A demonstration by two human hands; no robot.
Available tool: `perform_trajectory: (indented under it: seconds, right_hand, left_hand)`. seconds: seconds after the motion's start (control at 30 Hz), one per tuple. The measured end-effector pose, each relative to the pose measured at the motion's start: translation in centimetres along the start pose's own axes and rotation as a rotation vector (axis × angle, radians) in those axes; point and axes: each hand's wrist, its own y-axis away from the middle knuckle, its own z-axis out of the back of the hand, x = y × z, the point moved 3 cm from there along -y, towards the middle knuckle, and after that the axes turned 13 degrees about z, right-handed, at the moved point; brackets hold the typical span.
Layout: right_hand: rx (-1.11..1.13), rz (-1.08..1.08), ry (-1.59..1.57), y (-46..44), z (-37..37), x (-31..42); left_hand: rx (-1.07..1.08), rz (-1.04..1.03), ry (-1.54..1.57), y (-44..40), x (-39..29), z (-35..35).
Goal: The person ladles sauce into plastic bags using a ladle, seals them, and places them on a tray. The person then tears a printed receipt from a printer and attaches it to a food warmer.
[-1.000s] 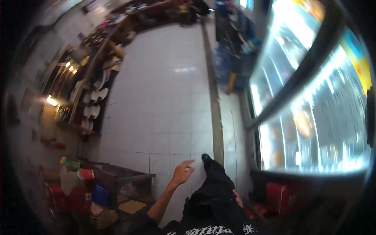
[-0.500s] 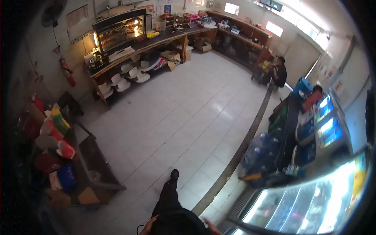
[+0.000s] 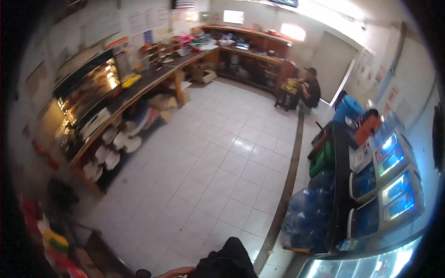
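Note:
My left hand [image 3: 178, 272] is only partly in view at the bottom edge, beside my dark clothing. Its fingers cannot be made out, nor whether anything is in them. My right hand is out of the picture. A bent, dark-trousered leg [image 3: 234, 252] of mine reaches forward over the tiled floor [image 3: 199, 185]. Nearest on the right stand large clear blue water bottles [image 3: 303, 215], well apart from my visible hand.
A wooden counter [image 3: 157, 76] runs along the left wall, with a lit display case [image 3: 88, 90] and white chairs [image 3: 111, 157] below. Ahead, a person [image 3: 310, 90] sits low beside a small stool [image 3: 283, 99]. Drink dispensers [image 3: 384, 199] and a lit fridge [image 3: 366, 264] line the right.
The view has moved forward and turned left. The seated person and the bottles appear closer, and the fridge has slid toward the bottom edge. My right hand has left the view.

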Motion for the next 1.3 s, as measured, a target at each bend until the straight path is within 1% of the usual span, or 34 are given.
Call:
perform_trajectory:
  seconds: [0.07, 0.1, 0.13, 0.23, 0.27, 0.33, 0.4, 0.43, 0.47, 0.5, 0.53, 0.57, 0.63, 0.73, 0.77, 0.8, 0.83, 0.87, 0.9, 0.93, 0.97, 1.0, 1.03, 1.07, 1.1, 1.13, 1.23, 1.27, 1.3]
  right_hand:
    - [0.008, -0.062, -0.031, -4.4, 0.8, 0.2]
    - [0.030, -0.089, -0.039, -6.7, 1.3, 0.3]
    - [0.065, -0.114, -0.036, -8.9, 1.9, 0.6]
    - [0.182, -0.166, -0.031, -16.3, 4.9, 2.3]
    - [0.228, -0.164, -0.015, -18.9, 6.3, 2.7]
    - [0.314, -0.115, 0.059, -25.3, 10.3, 4.1]
    - [0.342, 0.023, 0.281, -33.6, 17.1, 6.7]
    - [0.224, 0.048, 0.513, -39.5, 21.5, 8.7]
    - [-0.046, 0.318, 0.571, -46.6, 25.3, 8.5]
    - [-0.132, 0.203, 0.481, -53.0, 30.4, 14.3]
    - [-0.312, 0.398, 0.510, -59.7, 34.4, 18.2]
    - [-0.373, 0.539, 0.473, -66.0, 38.2, 23.7]
    - [-0.423, 0.718, 0.507, -76.1, 43.8, 34.7]
    - [-0.202, 0.820, 0.294, -87.4, 48.4, 45.6]
    - [-0.114, 0.633, 0.228, -88.7, 48.8, 49.2]
    - [-0.079, 0.684, 0.223, -92.0, 49.1, 48.6]
    - [-0.083, 0.628, 0.146, -93.6, 48.8, 48.7]
    - [-0.066, 0.516, 0.049, -94.5, 48.3, 48.3]
    - [-0.071, 0.507, 0.049, -95.7, 47.4, 46.4]
    - [-0.062, 0.419, -0.169, -96.4, 45.9, 44.7]
    - [-0.051, 0.306, -0.168, -96.9, 44.8, 43.8]
    - [-0.070, 0.272, -0.364, -98.6, 41.4, 37.8]
    - [-0.018, 0.143, -0.280, -99.3, 41.2, 38.2]
    - [0.057, 0.028, -0.168, -100.9, 41.7, 39.4]
    - [0.123, -0.044, -0.101, -103.5, 42.2, 40.0]
    - [0.171, -0.090, -0.056, -106.5, 43.0, 40.6]
    - [0.281, -0.140, 0.057, -117.3, 46.7, 42.8]
    - [0.306, -0.142, 0.089, -121.0, 48.3, 43.5]
    - [0.332, -0.140, 0.119, -124.8, 50.0, 44.1]
  left_hand:
    - [0.046, -0.009, -0.183, -3.6, -4.0, 7.4]
    - [0.036, -0.023, -0.194, -5.4, -6.4, 10.9]
    - [0.002, -0.047, -0.153, -7.0, -9.1, 14.1]
    - [-0.129, -0.223, 0.175, -11.4, -18.6, 22.7]
    - [-0.138, -0.221, 0.268, -12.2, -20.6, 25.1]
    - [-0.157, -0.141, 0.368, -14.3, -24.4, 30.0]
    - [-0.159, -0.053, 0.431, -16.1, -26.4, 34.0]
    - [-0.158, -0.011, 0.454, -16.9, -26.9, 35.7]
    - [-0.159, 0.025, 0.477, -17.9, -27.6, 37.4]
    - [-0.155, 0.063, 0.493, -19.0, -28.3, 39.4]
    - [-0.148, 0.103, 0.509, -19.9, -28.9, 41.4]
    - [-0.141, 0.137, 0.515, -20.8, -30.0, 43.6]
    - [-0.118, 0.196, 0.518, -22.6, -32.0, 49.0]
    - [-0.093, 0.248, 0.447, -27.6, -35.4, 59.3]
    - [-0.101, 0.248, 0.398, -29.6, -36.9, 63.7]
    - [-0.111, 0.247, 0.329, -31.7, -38.3, 68.1]
    - [-0.134, 0.235, 0.227, -33.9, -39.6, 72.8]
    - [-0.167, 0.221, 0.093, -36.3, -41.3, 77.2]
    - [-0.212, 0.194, -0.048, -38.7, -43.8, 81.9]
    - [-0.275, 0.165, -0.167, -41.2, -46.5, 87.2]
    - [-0.358, 0.145, -0.257, -43.5, -49.5, 92.4]
    - [-0.544, 0.038, -0.183, -45.5, -52.3, 97.8]
    - [-0.624, -0.011, -0.140, -47.4, -56.0, 103.6]
    - [-0.673, -0.122, -0.004, -49.6, -59.5, 109.4]
    - [-0.668, -0.111, 0.062, -50.4, -63.8, 115.2]
    - [-0.764, -0.244, 0.075, -52.3, -66.8, 120.4]
    - [-0.746, -0.256, 0.089, -52.9, -76.6, 134.7]
    - [-0.729, -0.271, 0.113, -53.3, -78.9, 138.4]
    - [-0.707, -0.279, 0.142, -53.7, -80.6, 140.7]
